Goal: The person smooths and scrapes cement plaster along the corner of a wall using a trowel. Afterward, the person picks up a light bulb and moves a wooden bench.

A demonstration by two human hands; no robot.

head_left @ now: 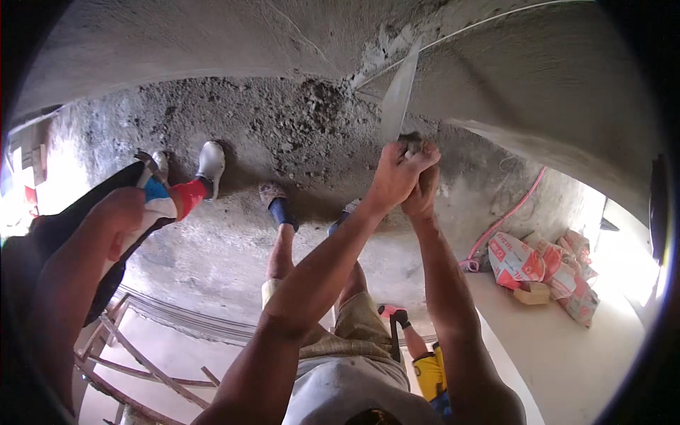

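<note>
My arms reach forward to the wall corner, and both hands are closed together. A long, flat, tapered grey blade (399,95) points away from them, its narrow tip by the corner of the rough cement wall (538,78). My left hand (394,173) wraps around the near end of this bladed tool. Pressed against it from the right is my right hand (423,193), also with fingers curled in. A dark grey lump (411,144) shows at the top of the grip; whether it is the handle or mortar, I cannot tell. The fingers hide the rest of the handle.
A white string (489,20) runs along the wall. Rubble (297,120) covers the floor by the corner. Another person's hand (117,216) is close on the left; someone in yellow shorts (428,372) stands behind. Red-and-white bags (520,262) and a pink hose (506,216) lie at right.
</note>
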